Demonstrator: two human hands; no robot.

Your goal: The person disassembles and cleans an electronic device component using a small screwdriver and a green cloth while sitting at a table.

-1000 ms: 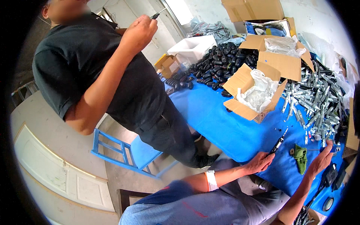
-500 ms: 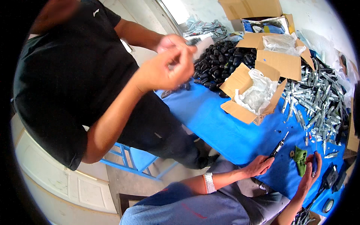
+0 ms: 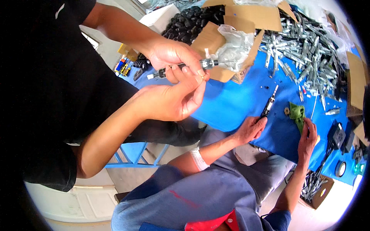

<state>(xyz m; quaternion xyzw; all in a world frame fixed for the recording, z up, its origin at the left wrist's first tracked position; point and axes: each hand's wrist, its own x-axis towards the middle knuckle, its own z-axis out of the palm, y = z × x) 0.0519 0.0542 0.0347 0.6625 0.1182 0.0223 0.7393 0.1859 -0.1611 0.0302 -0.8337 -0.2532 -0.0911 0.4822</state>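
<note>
Blue table (image 3: 235, 104) carries work. Left hand (image 3: 250, 130) rests flat at table edge, fingers loosely together, tips touching butt of slender black tool (image 3: 268, 104); not clamped on it. Right hand (image 3: 308, 138) at lower end of green cloth (image 3: 296, 114), fingers curled; grip cannot be told. Co-worker's hands (image 3: 175, 82) pinch similar tool (image 3: 185, 66). Judgement: early stage. One piece in hand, heap of metal parts (image 3: 304, 46) and black handles (image 3: 192, 23) unworked.
</note>
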